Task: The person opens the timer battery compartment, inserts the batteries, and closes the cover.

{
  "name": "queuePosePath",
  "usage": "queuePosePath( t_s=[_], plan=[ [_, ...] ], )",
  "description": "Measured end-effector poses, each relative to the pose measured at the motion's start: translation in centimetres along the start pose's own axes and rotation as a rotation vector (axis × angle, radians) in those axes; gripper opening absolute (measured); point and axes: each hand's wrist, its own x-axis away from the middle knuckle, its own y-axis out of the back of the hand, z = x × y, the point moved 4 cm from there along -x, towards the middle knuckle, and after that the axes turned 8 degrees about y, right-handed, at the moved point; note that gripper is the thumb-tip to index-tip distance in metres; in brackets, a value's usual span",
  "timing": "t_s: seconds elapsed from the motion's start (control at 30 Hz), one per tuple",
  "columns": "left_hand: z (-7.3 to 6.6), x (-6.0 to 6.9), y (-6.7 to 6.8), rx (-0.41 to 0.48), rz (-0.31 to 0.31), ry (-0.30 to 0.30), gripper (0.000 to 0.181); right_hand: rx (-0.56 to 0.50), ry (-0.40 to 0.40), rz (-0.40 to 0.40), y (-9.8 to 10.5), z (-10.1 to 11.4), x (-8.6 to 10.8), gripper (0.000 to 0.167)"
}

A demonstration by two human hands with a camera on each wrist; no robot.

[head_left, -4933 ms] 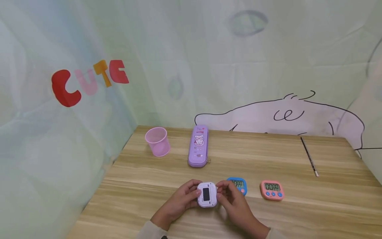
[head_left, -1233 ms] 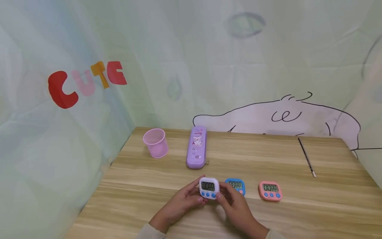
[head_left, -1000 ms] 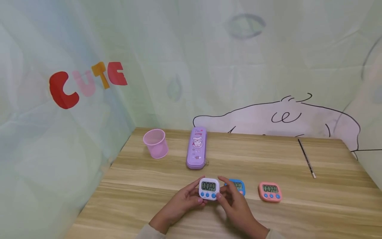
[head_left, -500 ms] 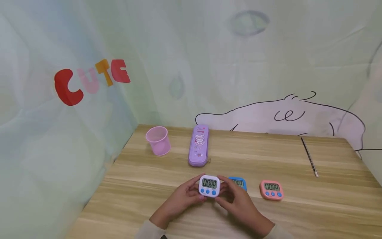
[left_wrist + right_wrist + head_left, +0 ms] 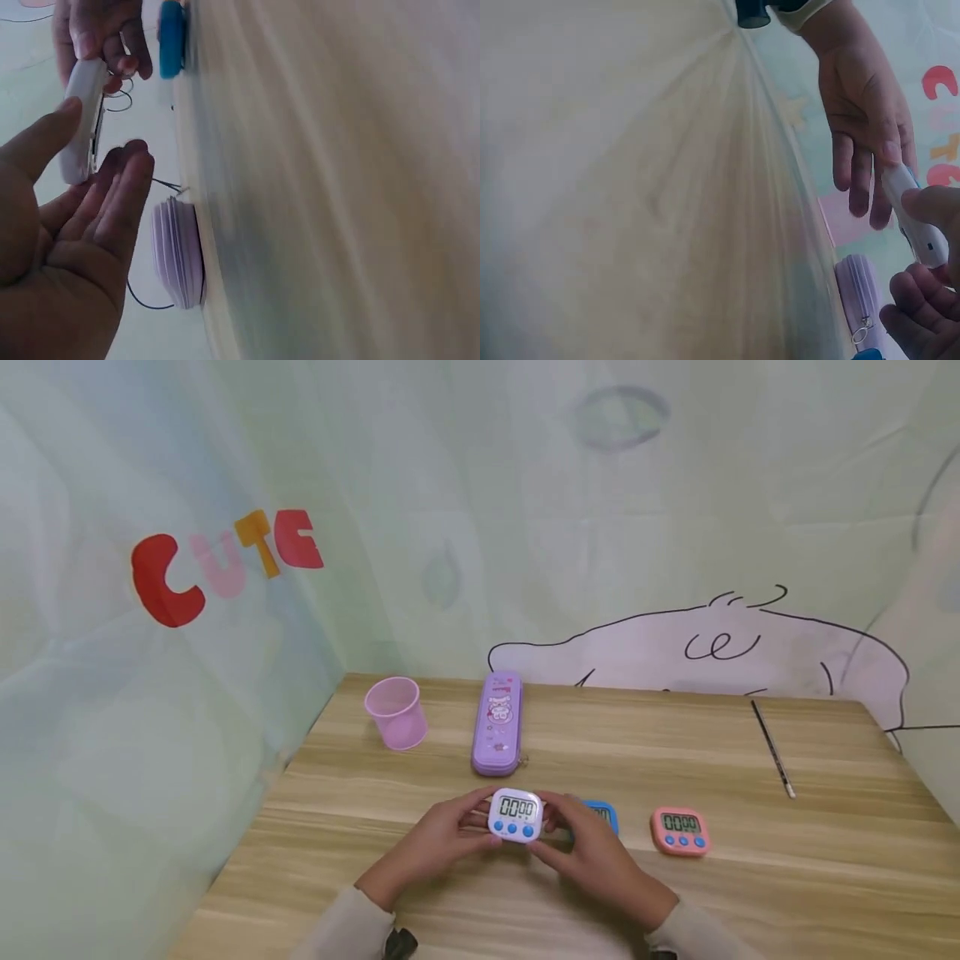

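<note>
A white digital timer (image 5: 516, 816) with blue buttons is held above the table, its screen reading 00:00 and facing the head camera. My left hand (image 5: 438, 843) pinches its left side, thumb at the lower corner and fingers behind. On the opposite side my right hand (image 5: 592, 852) pinches it between thumb and fingers. Both wrist views show the timer edge-on between the thumbs and fingers. A blue timer (image 5: 607, 814) lies partly hidden behind my right hand. Right of it is a coral-pink timer (image 5: 680, 832) with blue buttons, also at 00:00.
A pink cup (image 5: 401, 718) stands at the table's back left. Beside it lies a purple zippered pencil case (image 5: 498, 727). Far right on the wooden table (image 5: 315, 852) is a dark pencil (image 5: 772, 747). Printed cloth walls (image 5: 420, 527) border the back and left.
Earlier the timer's back, with a dark rectangular panel, faced up; now its screen does. Since half a second ago, both hands and the timer have shifted slightly left and away from me.
</note>
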Motion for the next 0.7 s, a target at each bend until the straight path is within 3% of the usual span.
queuePosePath(
  t_s=[0.2, 0.27, 0.43, 0.7],
  plan=[
    [-0.2, 0.2, 1.6, -0.358, -0.081, -0.039, 0.067, 0.175, 0.012, 0.097, -0.4, 0.2, -1.2, 0.060],
    [-0.3, 0.1, 1.9, -0.440, -0.094, -0.041, 0.065, 0.210, 0.017, 0.135, -0.6, 0.3, -1.7, 0.060],
    [0.1, -0.4, 2.4, -0.522, -0.090, -0.039, 0.062, 0.303, 0.024, 0.195, -1.3, 0.1, -2.6, 0.059],
    [1.4, -0.7, 3.0, -0.549, -0.090, -0.012, 0.061, 0.404, 0.001, 0.240, -2.8, 0.2, -3.4, 0.061]
  ],
)
